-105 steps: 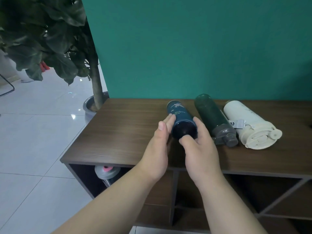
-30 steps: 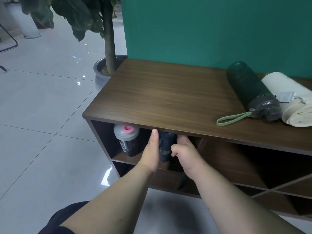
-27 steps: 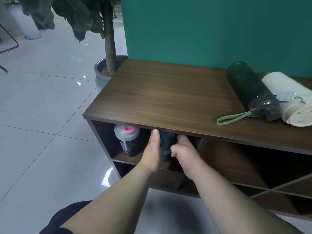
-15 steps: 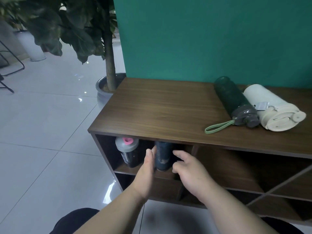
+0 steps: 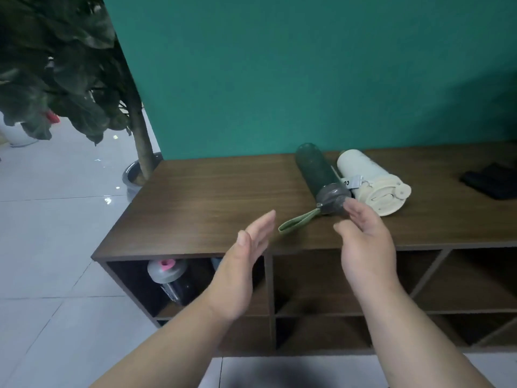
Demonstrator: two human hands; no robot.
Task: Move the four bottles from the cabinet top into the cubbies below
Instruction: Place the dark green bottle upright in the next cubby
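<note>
Two bottles lie on their sides on the brown cabinet top [image 5: 201, 203]: a dark green bottle [image 5: 316, 170] with a grey cap and a pale green loop strap [image 5: 296, 224], and next to it on the right a cream bottle [image 5: 366, 180]. In the top left cubby stands a black shaker bottle [image 5: 170, 278] with a grey lid and pink spout. My left hand [image 5: 240, 270] hides the blue bottle behind it in that cubby. My right hand [image 5: 366, 242] is open, its fingertips by the green bottle's cap. Both hands hold nothing.
A potted plant [image 5: 70, 79] with a thin trunk stands left of the cabinet against the teal wall [image 5: 279, 79]. A black object [image 5: 492, 182] lies at the far right of the top. More cubbies [image 5: 327, 281], some with diagonal dividers, sit below. The floor is white tile.
Both hands let go of the blue bottle in the left cubby and rose over the cabinet top. My right hand now reaches the green bottle's cap.
</note>
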